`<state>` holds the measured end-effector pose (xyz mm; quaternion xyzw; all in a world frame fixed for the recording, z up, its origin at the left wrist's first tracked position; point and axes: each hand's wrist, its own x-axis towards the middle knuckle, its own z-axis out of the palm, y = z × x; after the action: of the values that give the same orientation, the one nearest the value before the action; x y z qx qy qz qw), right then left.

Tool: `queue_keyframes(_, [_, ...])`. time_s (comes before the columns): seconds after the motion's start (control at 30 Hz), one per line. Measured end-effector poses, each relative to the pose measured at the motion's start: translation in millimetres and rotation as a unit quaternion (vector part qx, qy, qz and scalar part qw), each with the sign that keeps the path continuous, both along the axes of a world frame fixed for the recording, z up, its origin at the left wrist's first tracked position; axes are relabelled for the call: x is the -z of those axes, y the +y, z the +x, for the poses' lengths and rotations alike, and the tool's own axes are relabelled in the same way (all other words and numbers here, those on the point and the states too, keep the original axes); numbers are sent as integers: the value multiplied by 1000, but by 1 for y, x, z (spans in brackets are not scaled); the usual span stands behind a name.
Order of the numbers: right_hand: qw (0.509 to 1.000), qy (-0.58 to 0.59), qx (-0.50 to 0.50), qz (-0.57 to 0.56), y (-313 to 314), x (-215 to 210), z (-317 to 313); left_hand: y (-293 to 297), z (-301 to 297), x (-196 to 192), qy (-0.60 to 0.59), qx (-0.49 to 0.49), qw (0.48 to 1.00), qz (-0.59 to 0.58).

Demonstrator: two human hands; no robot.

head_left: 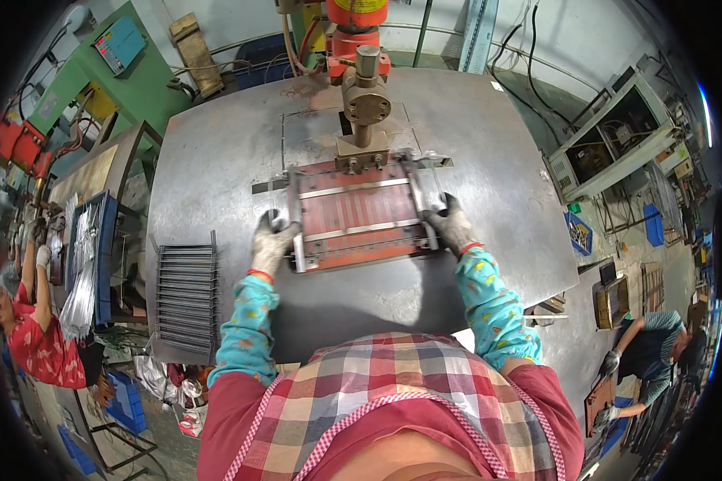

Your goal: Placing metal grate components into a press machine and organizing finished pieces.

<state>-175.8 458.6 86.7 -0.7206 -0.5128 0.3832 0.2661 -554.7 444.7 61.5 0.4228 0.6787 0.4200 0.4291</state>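
On a metal table (505,200) lies a reddish-brown jig (357,212); left hand (273,240) and right hand (455,228) pinch its sides with their fingers.

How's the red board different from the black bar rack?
The red board is reddish; the black bar rack is dark. The red board looks wider than the rack. The left hand and right hand touch the red board; neither touches the rack. Both rest on the grey table.

nothing I could read, yellow label (358,5) up on the red machine head (358,18), maybe printed, looked too small
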Motion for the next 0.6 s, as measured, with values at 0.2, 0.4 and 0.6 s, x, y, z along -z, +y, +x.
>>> queue_keyframes(0.2, [999,-20,-18,35,-3,-12,-34,-5,-28,-23,122,3,992,-22])
queue_keyframes(0.4, [998,-46,-32,31,2,-4,-30,-8,-30,-25,70,7,997,-24])
queue_keyframes(0.6, [997,53,-38,34,10,-24,-9,-29,-12,-66,-28,-16,997,-71])
